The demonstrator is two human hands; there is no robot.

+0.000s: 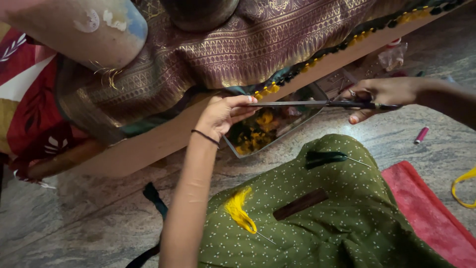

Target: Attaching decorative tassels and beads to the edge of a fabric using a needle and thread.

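The scissors (322, 103) are held level between both hands; the blade tip is pinched by the left hand (222, 115), its fingers (246, 100) pressed together; the handles are gripped by the right hand (382, 94); just below the left fingers a tray of yellow tassels (258, 134) is seen; a maroon sari (238, 44) lies above.

Yellow strap (463, 187) below right hand (384, 94) cut by edge; clutter (391, 57) above it blurred.
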